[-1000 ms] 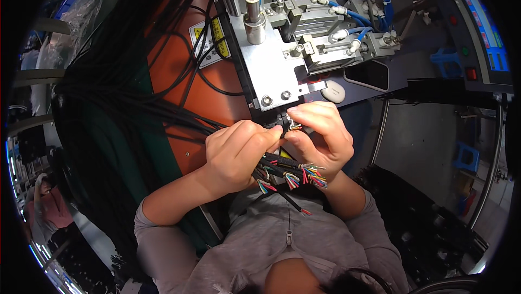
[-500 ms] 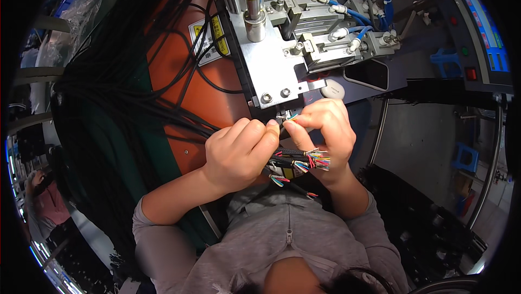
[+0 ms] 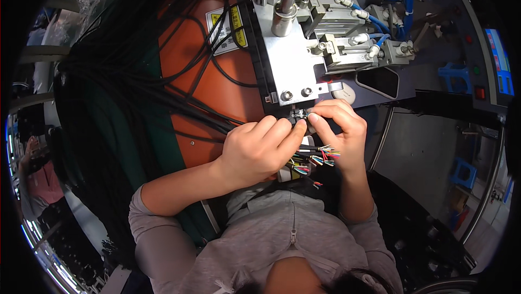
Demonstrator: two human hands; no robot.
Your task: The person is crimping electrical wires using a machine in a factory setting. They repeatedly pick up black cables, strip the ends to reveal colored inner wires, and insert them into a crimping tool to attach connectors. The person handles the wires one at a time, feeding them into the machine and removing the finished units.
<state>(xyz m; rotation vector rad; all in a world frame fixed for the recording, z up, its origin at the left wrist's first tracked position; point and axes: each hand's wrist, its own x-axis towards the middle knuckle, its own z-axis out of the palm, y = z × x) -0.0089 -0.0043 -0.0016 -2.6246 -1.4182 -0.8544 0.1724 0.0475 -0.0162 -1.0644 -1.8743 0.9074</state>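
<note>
My left hand point(image 3: 260, 144) is closed, thumb and forefinger pinched on a black cable close under the machine's front edge. Opposite it, my right hand point(image 3: 347, 131) pinches the cable's thin wires point(image 3: 307, 115) between thumb and forefinger; the fingertips cover most of them. Both hands meet right at a small metal part point(image 3: 298, 113) beneath the silver plate point(image 3: 290, 66) of the machine. Whether the wires touch that part cannot be made out. Below the hands, several other black cables end in fanned, multicoloured wires point(image 3: 325, 154).
Long black cables point(image 3: 201, 112) run in from the left across an orange surface point(image 3: 187, 98). Pneumatic cylinders point(image 3: 347, 49) with blue hoses point(image 3: 408, 1) stand behind the plate. A phone-like dark slab point(image 3: 377, 82) and a white rounded object point(image 3: 343, 94) lie right of it. A lit screen point(image 3: 499, 60) stands far right.
The whole view has shifted, so the machine appears further right. Both hands have come closer to the metal part under the plate, and the coloured wire tips are now more covered by my fingers.
</note>
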